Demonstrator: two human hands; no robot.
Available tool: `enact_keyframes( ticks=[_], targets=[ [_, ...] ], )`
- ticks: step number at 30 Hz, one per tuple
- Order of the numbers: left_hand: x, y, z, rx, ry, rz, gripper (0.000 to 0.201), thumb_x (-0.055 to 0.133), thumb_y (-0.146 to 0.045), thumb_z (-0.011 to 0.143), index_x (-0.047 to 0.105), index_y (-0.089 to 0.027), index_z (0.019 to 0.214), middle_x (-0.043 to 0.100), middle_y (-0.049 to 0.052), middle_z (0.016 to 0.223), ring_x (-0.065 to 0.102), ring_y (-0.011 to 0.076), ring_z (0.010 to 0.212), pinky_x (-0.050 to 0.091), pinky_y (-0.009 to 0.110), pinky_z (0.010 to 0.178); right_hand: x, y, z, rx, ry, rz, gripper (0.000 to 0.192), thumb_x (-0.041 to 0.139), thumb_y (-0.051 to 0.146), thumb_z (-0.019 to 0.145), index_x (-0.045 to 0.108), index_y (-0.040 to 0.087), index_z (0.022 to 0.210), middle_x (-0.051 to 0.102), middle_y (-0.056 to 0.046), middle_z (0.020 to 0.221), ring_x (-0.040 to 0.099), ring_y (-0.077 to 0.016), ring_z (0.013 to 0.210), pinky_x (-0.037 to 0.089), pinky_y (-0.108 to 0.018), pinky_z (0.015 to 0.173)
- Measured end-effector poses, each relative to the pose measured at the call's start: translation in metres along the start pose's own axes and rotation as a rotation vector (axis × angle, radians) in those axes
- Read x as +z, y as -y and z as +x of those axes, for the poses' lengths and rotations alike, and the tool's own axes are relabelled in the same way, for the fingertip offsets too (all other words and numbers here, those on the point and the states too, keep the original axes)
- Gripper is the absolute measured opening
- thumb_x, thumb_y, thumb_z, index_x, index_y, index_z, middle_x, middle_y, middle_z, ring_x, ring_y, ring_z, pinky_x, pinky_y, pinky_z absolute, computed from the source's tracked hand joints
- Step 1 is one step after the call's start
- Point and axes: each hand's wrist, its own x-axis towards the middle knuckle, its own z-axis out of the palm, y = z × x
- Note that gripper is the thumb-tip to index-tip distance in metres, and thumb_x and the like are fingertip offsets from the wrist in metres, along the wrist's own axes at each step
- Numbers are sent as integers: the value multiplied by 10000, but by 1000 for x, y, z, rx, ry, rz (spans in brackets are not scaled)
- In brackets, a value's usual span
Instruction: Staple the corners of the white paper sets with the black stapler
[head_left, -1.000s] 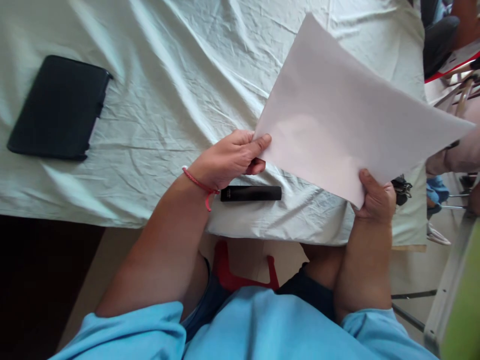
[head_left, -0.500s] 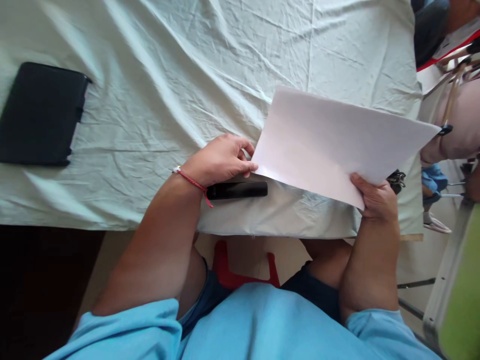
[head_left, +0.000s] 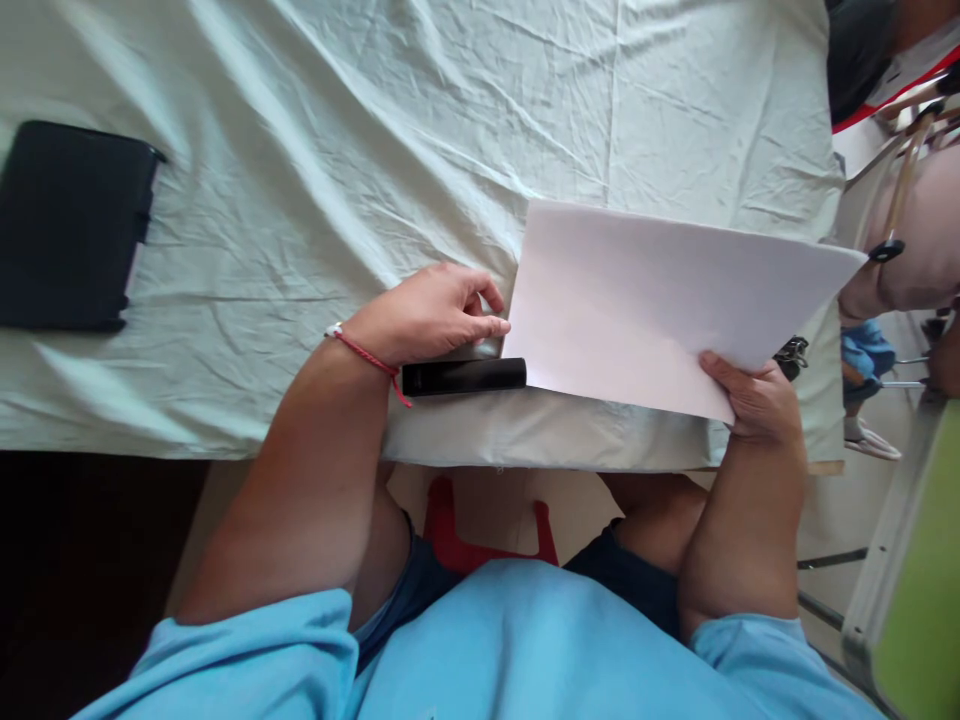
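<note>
Plain white paper on a pale green cloth

The sheet of paper (head_left: 645, 300) is plain white, unmarked; the creased tablecloth (head_left: 360, 150) is pale mint green. The marker (head_left: 463, 377) and the case (head_left: 64, 228) are black. A red string bracelet (head_left: 365, 355) circles one wrist, the shirt (head_left: 487, 650) is light blue, and the stool (head_left: 487, 535) is red.
</note>
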Motion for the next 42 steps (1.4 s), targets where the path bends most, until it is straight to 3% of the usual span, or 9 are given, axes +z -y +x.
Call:
enact_keyframes(
  ticks=[5,9,14,17,26,35,40,42],
  targets=[
    [-5,0,-6,42,38,-2,234,783,-450,848,765,-217,860,673,-5,744,562,177,687,390,313,669,-5,2,1,20,9,-40,667,1217,401,310,891,205,858,904,-35,922,771,-156,735,663,-237,637],
    [-13,2,-11,86,168,-78,287,829,-491,825,723,-224,826,633,-12,726,535,162,651,372,299,618,-6,4,1,31,11,-67,644,1209,403,303,877,205,818,897,-40,904,756,-162,713,661,-260,631],
    [-16,9,-8,201,287,-79,340,847,-477,838,902,-234,1069,586,-23,728,539,163,680,395,286,653,-4,7,0,36,8,-86,636,1197,374,294,876,215,819,896,-33,912,746,-161,713,667,-270,648],
    [-15,12,-6,237,306,-99,341,838,-468,845,943,-237,1072,593,-20,717,552,162,701,412,279,678,-4,7,0,38,15,-89,644,1201,389,279,875,217,807,893,-29,898,742,-160,709,676,-272,650],
    [-10,9,-4,169,304,-128,216,839,-428,781,959,-303,911,868,15,864,758,229,855,486,278,750,-10,1,5,22,11,-78,622,1204,405,308,883,212,804,889,-30,875,731,-145,668,646,-227,585],
    [-7,5,0,185,314,-78,137,847,-394,770,928,-297,824,836,-11,787,725,207,772,460,270,684,-9,-3,7,-4,-6,-18,571,1192,321,389,891,172,850,891,-47,876,749,-139,691,643,-183,590],
    [-10,2,-11,165,298,-128,156,842,-378,781,926,-275,862,841,6,837,754,217,835,494,278,748,9,-5,9,-121,-73,88,597,1157,304,419,886,183,937,907,-41,992,804,-157,826,709,-207,733],
    [-10,4,-15,167,225,-153,185,833,-419,812,907,-253,849,802,17,805,728,220,819,477,295,732,17,-5,9,-155,-98,125,604,1140,301,451,879,186,983,909,-44,1054,830,-174,897,733,-235,814]
  ],
)
